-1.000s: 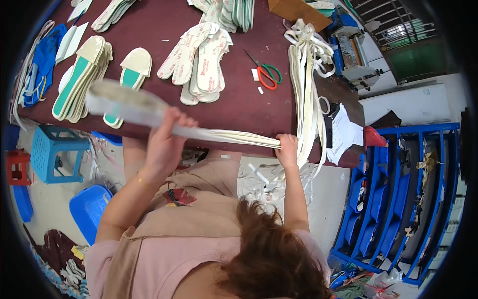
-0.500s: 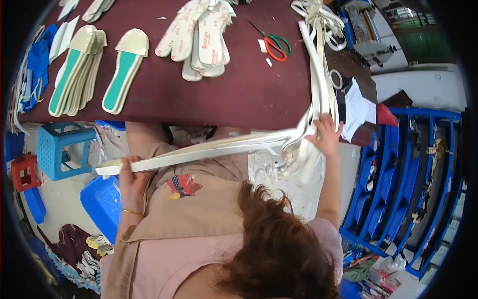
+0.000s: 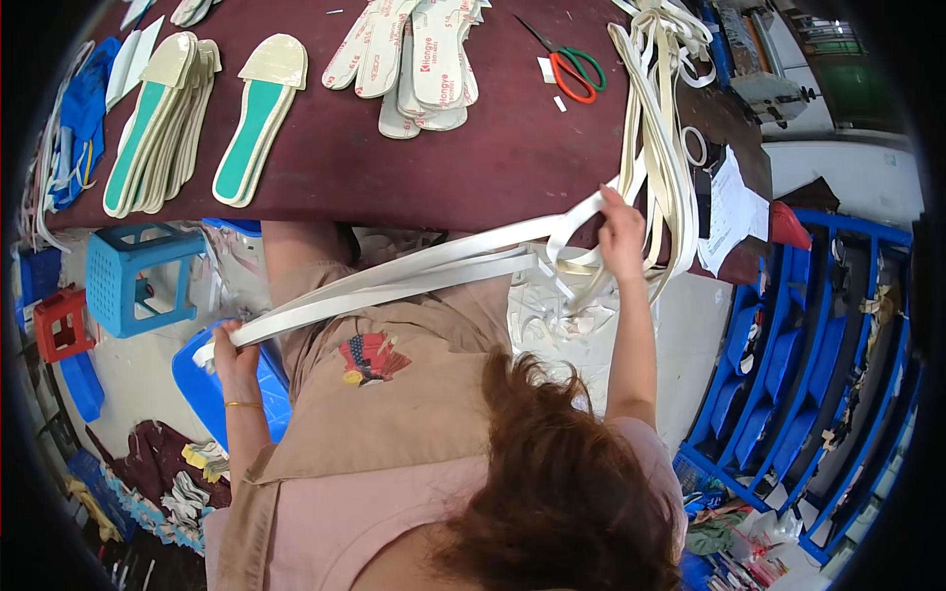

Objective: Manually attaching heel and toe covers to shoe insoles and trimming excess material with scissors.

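My left hand (image 3: 236,359) is closed around the ends of several long white strips (image 3: 394,286), which stretch across my lap. At the other end my right hand (image 3: 621,229) is raised at the table's edge, its fingers closed on one of these strips, which loops below the hand. A thick bundle of cream and white strips (image 3: 670,148) hangs over the table's right front edge, just beyond the right hand. Its upper part lies tangled on the tabletop. The right fingertips are partly hidden by the hand itself.
On the dark red table (image 3: 394,187) lie green-and-cream insoles (image 3: 246,138), a stack of similar ones (image 3: 158,138), white printed insole pieces (image 3: 434,69) and red-and-green scissors (image 3: 574,74). A blue stool (image 3: 143,281) and a blue bin (image 3: 212,379) stand left; blue shelving (image 3: 788,394) stands right.
My right hand has gone from spread fingers on the bundle to gripping a strip, lifting it slightly up and left. The left hand keeps its hold, and the strips have fanned apart.
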Demonstrator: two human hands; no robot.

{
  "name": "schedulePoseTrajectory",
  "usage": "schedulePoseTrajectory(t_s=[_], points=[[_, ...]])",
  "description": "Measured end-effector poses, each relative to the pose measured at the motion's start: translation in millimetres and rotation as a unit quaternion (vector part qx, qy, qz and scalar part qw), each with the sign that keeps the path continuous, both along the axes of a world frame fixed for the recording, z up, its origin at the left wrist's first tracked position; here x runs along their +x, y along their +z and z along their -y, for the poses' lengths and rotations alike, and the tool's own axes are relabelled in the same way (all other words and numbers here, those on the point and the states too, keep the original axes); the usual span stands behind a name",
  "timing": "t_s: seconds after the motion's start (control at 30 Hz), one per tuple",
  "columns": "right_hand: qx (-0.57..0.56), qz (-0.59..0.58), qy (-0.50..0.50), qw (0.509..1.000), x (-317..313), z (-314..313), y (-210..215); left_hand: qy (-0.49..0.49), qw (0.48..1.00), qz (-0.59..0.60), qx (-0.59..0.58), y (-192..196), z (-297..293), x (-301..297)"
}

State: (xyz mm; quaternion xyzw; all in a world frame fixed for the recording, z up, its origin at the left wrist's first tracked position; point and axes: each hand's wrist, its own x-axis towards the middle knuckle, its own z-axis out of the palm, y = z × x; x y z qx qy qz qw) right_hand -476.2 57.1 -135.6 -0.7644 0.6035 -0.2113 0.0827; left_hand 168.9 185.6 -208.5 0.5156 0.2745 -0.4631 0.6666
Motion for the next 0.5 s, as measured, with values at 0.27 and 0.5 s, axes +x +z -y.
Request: schedulePoseTrajectory(t_s=[0.27,0.5], points=[[-0.044,-0.078,-0.07,0.993,-45.3,17.8,4.3,0.072,0.991,0.089,0.064,-39.5,-53.0,107.1],[-0.174,0.007,-0.123,0.977,22.1,84.7,26.2,-0.001,0.97,0.122,0.211,-73.8,-120.5,162.5]])
